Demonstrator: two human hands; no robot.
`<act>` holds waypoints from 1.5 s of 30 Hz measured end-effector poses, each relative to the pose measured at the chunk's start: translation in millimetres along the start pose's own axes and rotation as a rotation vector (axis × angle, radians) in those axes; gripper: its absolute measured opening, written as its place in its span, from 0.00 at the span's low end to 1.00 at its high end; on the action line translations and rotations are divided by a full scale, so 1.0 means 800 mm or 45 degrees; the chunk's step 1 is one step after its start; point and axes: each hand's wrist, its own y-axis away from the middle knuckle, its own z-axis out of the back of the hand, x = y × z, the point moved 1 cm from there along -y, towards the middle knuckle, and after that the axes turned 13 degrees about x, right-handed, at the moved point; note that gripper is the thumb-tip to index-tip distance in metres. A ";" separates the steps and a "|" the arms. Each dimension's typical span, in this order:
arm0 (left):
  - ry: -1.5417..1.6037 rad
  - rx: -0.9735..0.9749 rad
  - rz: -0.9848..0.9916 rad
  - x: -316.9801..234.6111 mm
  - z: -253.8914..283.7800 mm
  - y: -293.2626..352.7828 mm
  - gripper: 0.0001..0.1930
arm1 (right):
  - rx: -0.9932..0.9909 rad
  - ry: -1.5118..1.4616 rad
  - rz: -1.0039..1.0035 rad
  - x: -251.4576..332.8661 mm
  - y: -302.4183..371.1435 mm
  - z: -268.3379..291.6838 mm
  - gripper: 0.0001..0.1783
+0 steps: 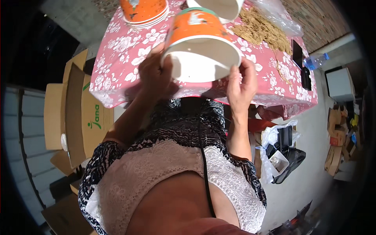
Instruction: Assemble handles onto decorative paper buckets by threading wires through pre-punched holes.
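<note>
Between my two hands is a large orange paper bucket (199, 25), tipped on its side with its wide white mouth facing me. My left hand (156, 70) grips the rim at the left, thumb on the near edge. At the right side of the rim, my right hand (241, 80) pinches it between thumb and fingers. The white inside shows, with a few dark specks low on the wall. Beyond it to the left stands a stack of similar orange paper buckets (145, 11). Another white-lined bucket (219, 8) lies behind, partly hidden by the held one.
A pink floral tablecloth (121, 66) covers the table. On it at the right are a heap of brown shredded strands (262, 29), a clear plastic bag (280, 15), a phone (297, 53) and a plastic bottle (316, 61). An open cardboard box (96, 113) stands at the left.
</note>
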 end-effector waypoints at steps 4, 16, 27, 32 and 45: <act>0.272 0.181 0.458 0.016 -0.005 0.025 0.19 | 0.070 -0.135 0.056 -0.010 0.004 0.012 0.11; 0.206 0.169 0.348 0.018 -0.012 0.045 0.18 | -0.287 0.702 -0.161 -0.068 0.004 0.142 0.03; 0.032 0.238 0.423 0.008 -0.011 0.042 0.18 | -0.735 1.110 -0.450 -0.112 0.055 0.265 0.09; 0.060 0.240 0.385 0.009 -0.012 0.042 0.18 | -0.631 1.157 -0.357 -0.110 0.042 0.274 0.07; 0.004 0.191 0.210 0.012 -0.015 0.044 0.13 | 0.188 1.561 0.006 -0.113 -0.051 0.250 0.05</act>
